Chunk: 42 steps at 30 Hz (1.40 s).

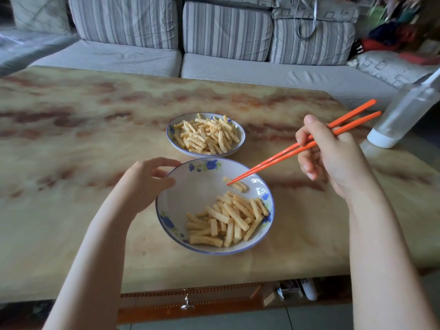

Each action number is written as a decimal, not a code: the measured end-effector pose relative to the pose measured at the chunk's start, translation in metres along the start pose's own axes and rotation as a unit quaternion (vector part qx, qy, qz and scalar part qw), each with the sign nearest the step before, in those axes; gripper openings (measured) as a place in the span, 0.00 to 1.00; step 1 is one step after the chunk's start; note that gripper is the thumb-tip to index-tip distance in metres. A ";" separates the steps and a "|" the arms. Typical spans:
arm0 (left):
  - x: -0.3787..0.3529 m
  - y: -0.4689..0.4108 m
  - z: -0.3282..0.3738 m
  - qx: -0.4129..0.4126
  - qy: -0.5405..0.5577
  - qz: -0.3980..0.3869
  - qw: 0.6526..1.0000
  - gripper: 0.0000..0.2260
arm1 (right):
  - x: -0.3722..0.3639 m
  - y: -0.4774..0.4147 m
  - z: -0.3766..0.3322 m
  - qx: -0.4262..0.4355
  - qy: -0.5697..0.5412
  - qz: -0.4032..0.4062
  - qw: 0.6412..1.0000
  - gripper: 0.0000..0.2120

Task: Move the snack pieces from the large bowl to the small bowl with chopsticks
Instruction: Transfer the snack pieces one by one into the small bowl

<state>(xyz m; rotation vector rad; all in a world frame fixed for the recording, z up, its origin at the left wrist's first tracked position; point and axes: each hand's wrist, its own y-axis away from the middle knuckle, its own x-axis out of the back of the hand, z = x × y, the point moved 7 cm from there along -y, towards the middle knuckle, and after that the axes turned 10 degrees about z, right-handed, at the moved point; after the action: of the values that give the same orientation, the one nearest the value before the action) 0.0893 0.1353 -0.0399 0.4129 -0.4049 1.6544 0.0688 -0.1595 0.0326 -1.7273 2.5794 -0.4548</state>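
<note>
Head view: left hand [147, 184] gripped the large bowl [195, 196]; right hand [333, 158] pinched chopsticks [273, 161], tips touching a snack piece [241, 186] inside.

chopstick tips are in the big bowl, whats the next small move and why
Probably close the chopsticks in the right hand on the loose snack pieces at their tips. The tips sit against those pieces, which lie apart from the main pile on the far side of the big bowl, and the left hand steadies the rim.
</note>
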 end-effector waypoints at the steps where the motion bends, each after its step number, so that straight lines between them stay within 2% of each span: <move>1: 0.000 0.000 0.000 -0.001 0.000 -0.001 1.000 0.18 | -0.001 0.000 0.000 0.001 -0.005 0.007 1.000 0.20; 13: 0.000 -0.001 -0.001 -0.003 0.004 -0.004 1.000 0.18 | -0.003 -0.007 0.004 0.012 -0.144 0.161 0.976 0.19; 19: -0.001 -0.002 -0.002 -0.003 0.000 -0.004 1.000 0.17 | -0.019 -0.007 0.010 0.017 -0.180 0.186 0.966 0.18; 25: 0.000 -0.003 -0.003 -0.001 0.005 -0.006 1.000 0.18 | -0.032 -0.008 0.014 0.023 -0.140 0.158 0.977 0.20; 31: 0.000 -0.003 -0.004 0.002 0.008 -0.007 1.000 0.18 | -0.013 -0.010 0.005 0.033 -0.128 0.148 0.980 0.20; 42: -0.001 -0.003 -0.004 0.000 0.000 -0.007 1.000 0.17 | 0.013 -0.005 -0.004 0.010 -0.022 0.034 0.999 0.20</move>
<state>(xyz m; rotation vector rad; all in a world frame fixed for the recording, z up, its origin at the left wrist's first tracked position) 0.0921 0.1371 -0.0435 0.4150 -0.4020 1.6413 0.0673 -0.1723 0.0394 -1.6190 2.5841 -0.4351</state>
